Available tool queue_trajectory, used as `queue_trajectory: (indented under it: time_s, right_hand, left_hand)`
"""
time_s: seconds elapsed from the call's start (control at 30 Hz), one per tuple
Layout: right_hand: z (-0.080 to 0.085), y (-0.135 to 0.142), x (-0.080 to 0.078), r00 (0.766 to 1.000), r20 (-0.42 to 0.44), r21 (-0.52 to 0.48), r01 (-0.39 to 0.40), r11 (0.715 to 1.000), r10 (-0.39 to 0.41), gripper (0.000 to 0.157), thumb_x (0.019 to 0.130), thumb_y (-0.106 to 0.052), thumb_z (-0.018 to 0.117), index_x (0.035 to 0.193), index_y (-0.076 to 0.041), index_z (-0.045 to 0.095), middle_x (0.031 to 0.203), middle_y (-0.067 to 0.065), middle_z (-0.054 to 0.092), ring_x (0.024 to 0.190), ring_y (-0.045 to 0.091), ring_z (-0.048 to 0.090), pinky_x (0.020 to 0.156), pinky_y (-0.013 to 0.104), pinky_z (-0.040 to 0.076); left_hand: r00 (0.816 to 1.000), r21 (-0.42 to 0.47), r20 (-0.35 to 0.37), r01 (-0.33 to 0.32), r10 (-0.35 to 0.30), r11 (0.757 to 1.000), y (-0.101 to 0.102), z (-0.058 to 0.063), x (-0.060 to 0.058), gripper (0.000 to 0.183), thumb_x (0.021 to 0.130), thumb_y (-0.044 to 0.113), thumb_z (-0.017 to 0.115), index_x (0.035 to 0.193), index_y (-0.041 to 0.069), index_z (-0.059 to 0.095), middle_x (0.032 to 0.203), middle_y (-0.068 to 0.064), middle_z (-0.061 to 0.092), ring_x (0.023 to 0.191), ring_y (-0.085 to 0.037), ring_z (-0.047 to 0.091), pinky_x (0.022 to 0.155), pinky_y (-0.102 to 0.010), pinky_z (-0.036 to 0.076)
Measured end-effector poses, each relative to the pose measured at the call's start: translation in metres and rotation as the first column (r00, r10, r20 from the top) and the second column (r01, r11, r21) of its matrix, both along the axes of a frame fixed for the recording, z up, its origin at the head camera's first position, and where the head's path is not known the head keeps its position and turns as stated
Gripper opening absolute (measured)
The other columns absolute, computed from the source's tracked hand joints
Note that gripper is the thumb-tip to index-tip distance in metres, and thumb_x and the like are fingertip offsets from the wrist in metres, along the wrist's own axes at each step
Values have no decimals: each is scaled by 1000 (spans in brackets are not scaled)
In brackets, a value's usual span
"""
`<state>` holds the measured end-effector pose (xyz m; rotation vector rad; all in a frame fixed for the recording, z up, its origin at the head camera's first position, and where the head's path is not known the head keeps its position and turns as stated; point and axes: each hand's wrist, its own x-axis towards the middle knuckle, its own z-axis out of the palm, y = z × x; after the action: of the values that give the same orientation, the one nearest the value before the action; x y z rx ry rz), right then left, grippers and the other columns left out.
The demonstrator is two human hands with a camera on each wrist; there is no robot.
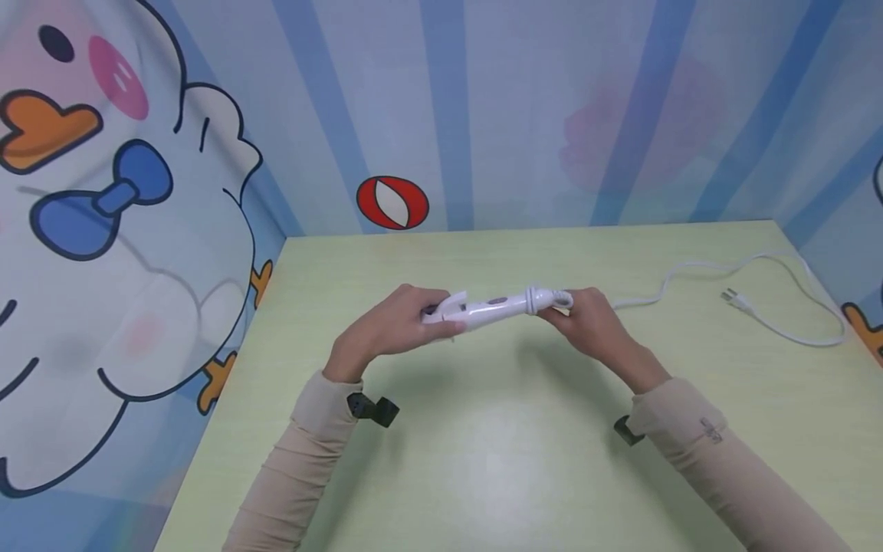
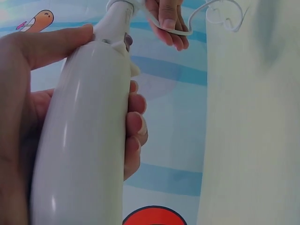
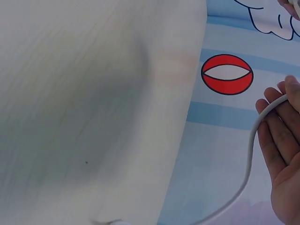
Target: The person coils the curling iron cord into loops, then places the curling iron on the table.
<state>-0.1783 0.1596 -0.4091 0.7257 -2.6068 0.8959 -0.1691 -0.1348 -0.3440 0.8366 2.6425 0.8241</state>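
A white curling iron (image 1: 498, 309) is held above the table, tilted slightly up toward its cord end. My left hand (image 1: 395, 322) grips its wide end, thumb along one side and fingers wrapped round the other. The smooth white body (image 2: 84, 126) fills much of the left wrist view. At the other end, my right hand (image 1: 595, 323) is beside the cord collar. The white power cord (image 3: 251, 145) runs over its fingers, pinched under the thumb. Part of the curling iron's wide end is hidden by the left hand.
The cord trails across the pale green table (image 1: 483, 460) to the right and loops back to a two-pin plug (image 1: 736, 299). Behind the table stands a blue striped backdrop (image 1: 517, 115) with a red ball print; a cartoon duck print (image 1: 172, 322) covers the left side.
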Motion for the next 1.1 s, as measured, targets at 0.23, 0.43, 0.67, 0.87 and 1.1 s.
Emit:
queue_trajectory:
  time_s: [0.23, 0.43, 0.67, 0.87, 1.1]
  right_hand:
    - [3, 8, -4, 988, -77, 68, -132, 989, 137, 29, 78, 6, 72, 103, -9, 73, 94, 9, 74, 73, 19, 69, 64, 37, 52]
    - [6, 12, -10, 968, -135, 135, -193, 972, 211, 25, 84, -3, 70, 108, -11, 72, 97, 6, 74, 79, 21, 72, 67, 38, 55]
    - [15, 12, -13, 977, -102, 207, -163, 965, 187, 21, 88, -14, 68, 108, -11, 73, 97, 5, 74, 78, 18, 71, 68, 37, 54]
    - [27, 10, -11, 966, -161, 270, -155, 950, 203, 21, 84, -11, 71, 105, -11, 74, 98, 3, 74, 81, 20, 71, 69, 39, 54]
    - [36, 4, -4, 950, -252, 318, -97, 943, 183, 18, 80, -9, 74, 98, -11, 74, 93, 3, 75, 74, 20, 71, 64, 39, 54]
  left_hand:
    - [999, -37, 1, 50, -50, 998, 0, 3, 6, 28, 89, 46, 60, 100, 20, 63, 80, 5, 61, 69, -12, 55, 62, -29, 44]
    - [997, -99, 25, 82, -80, 992, 2, 6, 10, 26, 88, 45, 61, 95, 20, 61, 76, 5, 60, 66, -12, 54, 61, -27, 44]
    - [995, -196, 33, 98, -93, 976, 10, 6, 14, 29, 89, 47, 59, 96, 19, 61, 76, 7, 60, 66, -10, 55, 62, -26, 44]
    - [997, -262, 22, 84, -81, 961, 17, 7, 16, 27, 89, 46, 59, 92, 20, 61, 73, 7, 60, 63, -10, 55, 60, -27, 44]
    - [997, -331, -59, 28, -50, 943, 22, -1, 18, 28, 89, 48, 59, 90, 20, 60, 71, 6, 59, 61, -10, 53, 57, -26, 42]
